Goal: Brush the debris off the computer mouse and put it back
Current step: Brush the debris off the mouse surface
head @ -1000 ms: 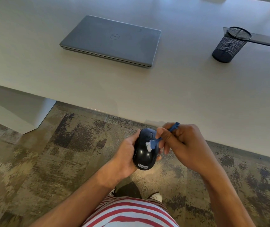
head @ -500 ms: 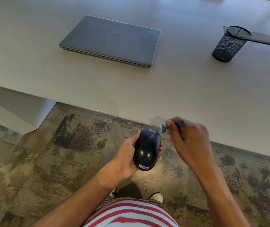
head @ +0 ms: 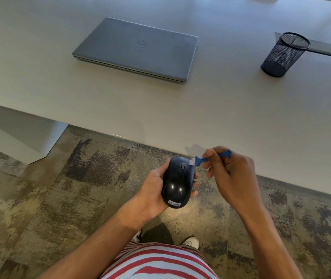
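Note:
A glossy black computer mouse (head: 178,183) with a white label at its rear lies in my left hand (head: 153,187), held over the carpet just in front of the table edge. My right hand (head: 231,174) pinches a small blue brush (head: 211,157) by its thin handle. The brush's pale bristles touch the mouse's front right corner, next to the scroll wheel. My fingers hide the middle of the handle.
A pale grey table (head: 180,109) spans the view. On it a shut grey laptop (head: 138,49) lies at the back centre and a black mesh pen cup (head: 283,55) stands at the back right beside a dark strip. Patterned carpet (head: 60,188) lies below.
The brush swept off the middle of the mouse to the upper right, lifted clear, and now its bristles are back at the mouse's front right corner. My left hand kept the mouse still.

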